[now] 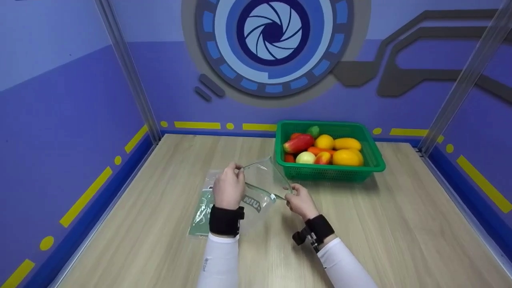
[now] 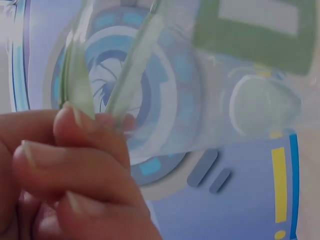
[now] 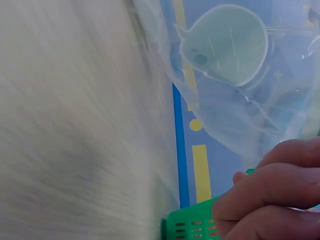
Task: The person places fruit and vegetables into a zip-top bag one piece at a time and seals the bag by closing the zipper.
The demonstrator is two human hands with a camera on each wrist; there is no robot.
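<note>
A clear zip bag (image 1: 260, 214) with a green zip strip and grey printed letters is held above the table, its mouth spread wide. My left hand (image 1: 230, 188) pinches the mouth's left side. On the right side, my right hand (image 1: 303, 203) pinches the rim close to a small white slider (image 1: 273, 197). In the left wrist view the curled left fingers (image 2: 85, 165) hold the bag's edge. The right wrist view shows the see-through bag (image 3: 227, 47) with a pale rounded print, and the right fingers (image 3: 280, 190) bent at its rim.
A flat plastic packet (image 1: 199, 218) with a green panel lies on the table (image 1: 160, 248) under and left of my left hand. Behind my right hand stands a green basket (image 1: 330, 174) filled with several fruits and vegetables (image 1: 347, 157). Blue printed walls (image 1: 72, 140) enclose the table.
</note>
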